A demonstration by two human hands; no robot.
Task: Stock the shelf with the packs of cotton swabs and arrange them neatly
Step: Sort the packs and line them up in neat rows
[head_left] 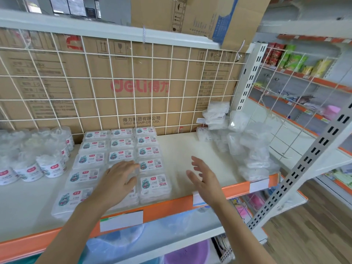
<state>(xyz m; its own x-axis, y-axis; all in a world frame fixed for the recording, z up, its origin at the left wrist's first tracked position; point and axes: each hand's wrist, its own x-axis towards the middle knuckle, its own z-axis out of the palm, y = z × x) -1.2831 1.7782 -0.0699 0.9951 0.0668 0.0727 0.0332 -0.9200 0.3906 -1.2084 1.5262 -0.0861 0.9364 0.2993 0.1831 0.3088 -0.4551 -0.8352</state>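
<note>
Over the shelf front: left hand (pixel 118 180) flat, fingers spread, resting on the middle column of boxed cotton swab packs (pixel 150 151), gripping nothing. Right hand (pixel 203 178) open and empty above bare shelf (pixel 182 145) just beside them. Further left, round tubs (pixel 51 166); far right, loose clear packs (pixel 249 149) heaped.

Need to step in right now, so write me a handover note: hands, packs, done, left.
Left hand: open, fingers flat on the flat clear plastic label-topped swab packs. Right hand: open, empty, above the bare part of the white orange-edged shelf.
Done: those packs lie in three neat columns, beside round clear swab tubs at left.
Left: the loose heap of clear packs at the shelf's right end needs arranging.
</note>
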